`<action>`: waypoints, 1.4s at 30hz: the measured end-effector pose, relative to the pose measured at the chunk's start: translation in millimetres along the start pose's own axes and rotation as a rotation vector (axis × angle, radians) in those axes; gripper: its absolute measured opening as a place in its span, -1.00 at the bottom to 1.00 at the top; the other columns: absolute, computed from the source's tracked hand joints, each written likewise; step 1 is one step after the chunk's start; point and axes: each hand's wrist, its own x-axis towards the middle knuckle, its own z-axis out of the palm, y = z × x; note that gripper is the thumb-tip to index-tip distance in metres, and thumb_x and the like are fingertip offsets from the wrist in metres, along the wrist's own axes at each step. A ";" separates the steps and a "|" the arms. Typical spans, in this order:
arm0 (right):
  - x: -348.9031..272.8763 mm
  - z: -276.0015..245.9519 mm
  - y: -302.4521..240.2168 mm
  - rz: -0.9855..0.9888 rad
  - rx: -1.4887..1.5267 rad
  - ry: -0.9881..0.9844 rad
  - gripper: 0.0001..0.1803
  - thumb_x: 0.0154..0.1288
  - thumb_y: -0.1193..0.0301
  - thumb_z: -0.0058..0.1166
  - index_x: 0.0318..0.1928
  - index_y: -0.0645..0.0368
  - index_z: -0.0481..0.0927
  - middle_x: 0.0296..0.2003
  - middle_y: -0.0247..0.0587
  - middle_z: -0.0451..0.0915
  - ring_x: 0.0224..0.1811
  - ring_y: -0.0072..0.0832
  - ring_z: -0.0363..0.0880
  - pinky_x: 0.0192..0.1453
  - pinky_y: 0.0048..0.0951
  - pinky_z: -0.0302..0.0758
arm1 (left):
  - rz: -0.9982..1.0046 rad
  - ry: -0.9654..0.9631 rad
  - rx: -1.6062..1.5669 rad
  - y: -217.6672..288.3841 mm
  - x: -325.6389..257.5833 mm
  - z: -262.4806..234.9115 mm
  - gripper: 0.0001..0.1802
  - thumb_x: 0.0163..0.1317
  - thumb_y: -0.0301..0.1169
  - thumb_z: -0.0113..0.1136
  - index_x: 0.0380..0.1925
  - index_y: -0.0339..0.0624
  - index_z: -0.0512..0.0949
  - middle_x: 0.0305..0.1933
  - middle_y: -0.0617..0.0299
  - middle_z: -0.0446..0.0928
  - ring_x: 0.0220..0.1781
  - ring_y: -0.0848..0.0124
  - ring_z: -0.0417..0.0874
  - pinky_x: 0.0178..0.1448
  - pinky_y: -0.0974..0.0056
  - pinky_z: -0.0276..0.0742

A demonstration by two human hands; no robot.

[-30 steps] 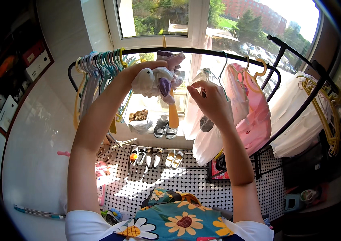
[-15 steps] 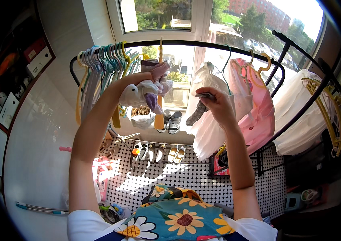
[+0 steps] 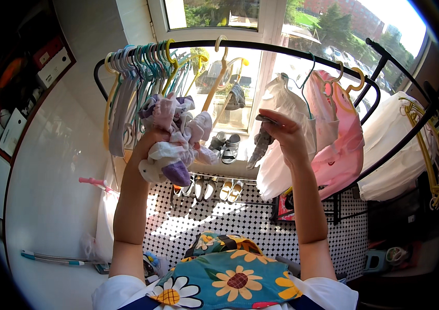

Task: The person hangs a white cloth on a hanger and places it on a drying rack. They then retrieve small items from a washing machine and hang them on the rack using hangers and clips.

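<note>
My left hand (image 3: 151, 142) is closed round a bunch of small socks (image 3: 181, 126), white, pale pink and purple, that spill over its fingers. To the right, my right hand (image 3: 287, 135) pinches the upper end of a grey sock (image 3: 262, 146), which dangles in front of a white dress. Between the hands a yellow hanger (image 3: 212, 95) hangs from the black rail, turned at an angle. Draped on that hanger is another grey sock (image 3: 236, 97), touched by neither hand.
Many hangers (image 3: 137, 77) crowd the left of the black rail (image 3: 261, 46). A white dress (image 3: 276, 173) and pink garments (image 3: 346, 144) hang at its right. Several shoes (image 3: 230, 190) sit below, above a black-and-white tiled floor (image 3: 261, 226). A window stands behind.
My left hand has drawn back from the hanger, left and nearer, with the socks. The hanger has swung round, exposing the grey sock on it. My right hand stays nearly in place.
</note>
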 end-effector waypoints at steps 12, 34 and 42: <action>-24.8 33.2 -10.3 0.221 0.471 -0.208 -0.64 0.23 0.54 0.08 0.04 0.35 0.42 -0.30 -0.09 0.60 -0.18 -0.33 0.61 -0.04 -0.35 0.54 | -0.011 -0.241 -0.806 -106.6 -28.4 67.1 -0.60 0.00 -0.61 0.07 -0.07 -0.35 0.38 -0.27 0.07 0.46 -0.21 0.26 0.52 0.04 0.10 0.47; 48.6 71.2 30.9 0.214 0.102 -0.024 -0.66 0.21 0.45 0.08 -0.02 0.21 0.33 -0.43 -0.20 0.53 -0.58 -0.52 0.56 -0.53 -0.52 0.62 | 0.314 0.025 -0.867 -116.0 -50.5 13.9 -0.69 0.13 -0.54 -0.09 -0.09 -0.32 0.35 -0.24 0.11 0.42 -0.27 0.39 0.51 -0.13 0.32 0.54; 89.3 116.0 57.9 0.200 0.063 0.103 -0.60 0.16 0.42 0.12 0.00 0.21 0.35 -0.33 -0.20 0.56 -0.43 -0.51 0.59 -0.30 -0.52 0.55 | 0.625 0.621 -0.155 -114.1 -25.7 50.1 -0.78 0.16 -0.52 -0.06 -0.18 -0.28 0.43 -0.15 0.16 0.46 -0.15 0.44 0.52 -0.05 0.35 0.50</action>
